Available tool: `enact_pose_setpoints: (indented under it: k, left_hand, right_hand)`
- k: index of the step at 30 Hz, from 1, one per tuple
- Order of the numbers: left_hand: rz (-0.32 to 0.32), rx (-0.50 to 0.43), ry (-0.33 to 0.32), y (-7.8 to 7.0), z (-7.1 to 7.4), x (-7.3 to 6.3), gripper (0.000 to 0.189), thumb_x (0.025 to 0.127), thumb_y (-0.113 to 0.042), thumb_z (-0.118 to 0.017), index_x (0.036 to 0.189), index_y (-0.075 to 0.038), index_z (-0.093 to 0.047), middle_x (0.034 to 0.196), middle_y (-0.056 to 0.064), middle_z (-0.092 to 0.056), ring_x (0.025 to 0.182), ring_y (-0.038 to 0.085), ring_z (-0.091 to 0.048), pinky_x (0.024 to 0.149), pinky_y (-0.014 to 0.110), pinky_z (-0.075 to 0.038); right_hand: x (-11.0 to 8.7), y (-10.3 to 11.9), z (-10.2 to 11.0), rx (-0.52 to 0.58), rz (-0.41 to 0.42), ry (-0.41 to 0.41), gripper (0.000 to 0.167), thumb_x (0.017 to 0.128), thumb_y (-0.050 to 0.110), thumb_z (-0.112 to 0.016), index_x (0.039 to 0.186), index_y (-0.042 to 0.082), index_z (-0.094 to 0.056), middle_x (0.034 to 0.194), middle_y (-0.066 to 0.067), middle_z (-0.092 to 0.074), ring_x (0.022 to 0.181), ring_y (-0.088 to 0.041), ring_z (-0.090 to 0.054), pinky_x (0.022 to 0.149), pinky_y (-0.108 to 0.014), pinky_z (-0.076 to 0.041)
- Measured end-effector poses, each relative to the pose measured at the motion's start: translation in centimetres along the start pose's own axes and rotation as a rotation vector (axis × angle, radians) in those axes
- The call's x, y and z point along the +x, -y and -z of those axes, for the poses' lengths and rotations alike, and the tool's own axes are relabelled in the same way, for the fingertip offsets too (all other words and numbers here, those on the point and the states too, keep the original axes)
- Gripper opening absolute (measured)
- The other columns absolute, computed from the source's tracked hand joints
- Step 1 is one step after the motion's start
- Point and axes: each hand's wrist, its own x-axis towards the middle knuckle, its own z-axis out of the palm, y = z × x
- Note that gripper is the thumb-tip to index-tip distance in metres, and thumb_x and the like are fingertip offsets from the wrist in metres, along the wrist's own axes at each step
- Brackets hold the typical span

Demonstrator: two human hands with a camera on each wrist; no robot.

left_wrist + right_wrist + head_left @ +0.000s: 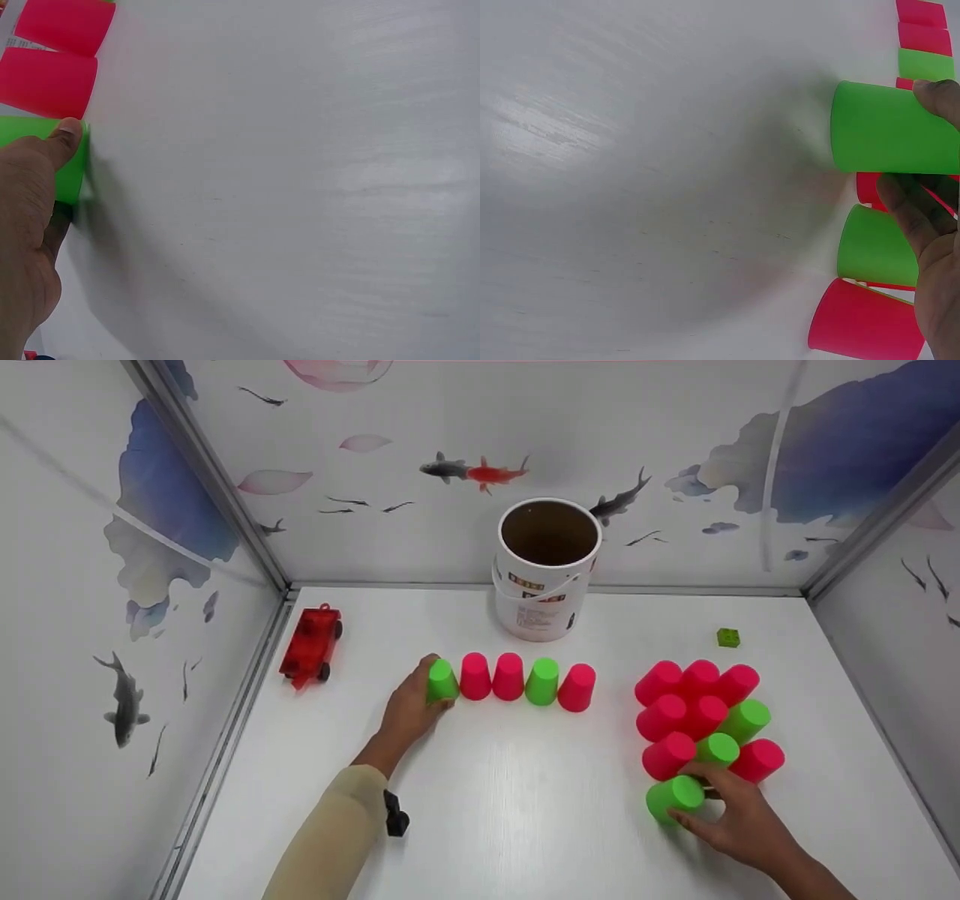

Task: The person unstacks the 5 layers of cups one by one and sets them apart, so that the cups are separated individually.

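Upside-down plastic cups stand in a line across the middle of the white table. At the line's left end my left hand (411, 701) holds a green cup (442, 681), thumb on its near side. Beside it come two pink cups (475, 676), a second green cup (542, 682) and another pink cup (577, 688). On the right, my right hand (739, 814) grips a green cup (675, 799) between thumb and fingers. In the right wrist view, this green cup (892, 127) is in front of a block of pink cups (667, 756) and green cups (746, 721).
A white bucket (534, 619) with a handle stands against the back wall. Toward the back left is a red toy car (310, 645). A small green toy brick (728, 637) lies behind the cup block. Printed walls (375, 532) enclose the table on the back and sides.
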Motion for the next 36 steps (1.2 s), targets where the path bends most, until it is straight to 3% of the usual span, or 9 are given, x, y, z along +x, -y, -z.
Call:
enact_pose_setpoints:
  k: [6,13,19,24,29,32,36]
  left_hand:
    - [-0.001,-0.012,-0.008,0.1,-0.1,0.0,0.086,0.096,-0.022,-0.089,0.164,-0.026,-0.035,0.147,0.013,-0.066,0.135,0.033,-0.064,0.120,0.054,-0.054]
    - [-0.015,-0.004,-0.011,0.1,-0.1,0.0,0.085,0.096,-0.023,-0.088,0.162,-0.026,-0.035,0.145,0.013,-0.066,0.132,0.033,-0.065,0.119,0.054,-0.054]
    - [-0.026,-0.005,-0.013,0.2,0.0,0.0,0.084,0.097,-0.024,-0.088,0.162,-0.028,-0.035,0.145,0.014,-0.066,0.132,0.033,-0.065,0.119,0.054,-0.054]
    - [-0.031,-0.007,-0.023,0.4,0.0,-0.1,0.084,0.097,-0.022,-0.087,0.161,-0.028,-0.035,0.147,0.013,-0.065,0.134,0.033,-0.064,0.120,0.056,-0.053]
    - [-0.024,-0.016,-0.015,0.2,0.1,-0.3,0.083,0.097,-0.021,-0.087,0.162,-0.028,-0.035,0.150,0.013,-0.064,0.137,0.034,-0.063,0.122,0.055,-0.052]
    - [-0.019,-0.012,-0.012,0.0,0.2,-0.3,0.084,0.097,-0.021,-0.087,0.163,-0.027,-0.034,0.150,0.014,-0.064,0.137,0.034,-0.063,0.122,0.055,-0.052]
    - [-0.015,0.005,-0.007,-0.2,0.2,-0.3,0.085,0.097,-0.022,-0.087,0.163,-0.027,-0.034,0.147,0.015,-0.065,0.136,0.034,-0.064,0.119,0.055,-0.054]
  right_hand:
    - [-0.1,-0.2,0.1,-0.004,0.061,-0.009,0.076,0.067,0.015,-0.109,0.132,0.012,-0.069,0.122,0.008,-0.075,0.106,0.001,-0.070,0.082,-0.021,-0.065]
    - [0.4,0.3,1.1,-0.028,0.077,-0.020,0.075,0.067,0.022,-0.109,0.130,0.016,-0.070,0.117,0.015,-0.073,0.101,-0.001,-0.073,0.081,-0.027,-0.068]
    - [1.8,1.9,2.6,-0.047,0.161,-0.090,0.060,0.068,0.013,-0.107,0.118,0.014,-0.074,0.101,0.010,-0.075,0.085,-0.004,-0.072,0.076,-0.014,-0.063]
    - [4.2,3.5,3.3,-0.052,0.257,-0.128,0.044,0.073,0.006,-0.102,0.108,0.012,-0.075,0.094,0.006,-0.075,0.078,-0.004,-0.072,0.073,-0.011,-0.060]
    - [7.6,4.9,3.4,-0.057,0.304,-0.099,0.039,0.076,0.005,-0.100,0.107,0.009,-0.075,0.095,0.006,-0.077,0.080,-0.007,-0.075,0.074,-0.015,-0.063]
    - [9.7,5.9,3.1,-0.087,0.276,-0.077,0.039,0.079,0.007,-0.099,0.110,0.010,-0.076,0.099,0.005,-0.077,0.084,-0.013,-0.078,0.077,-0.020,-0.066]
    - [12.1,7.5,2.2,-0.108,0.156,-0.044,0.040,0.087,0.014,-0.095,0.121,0.006,-0.076,0.109,-0.006,-0.079,0.095,-0.026,-0.080,0.084,-0.039,-0.071]
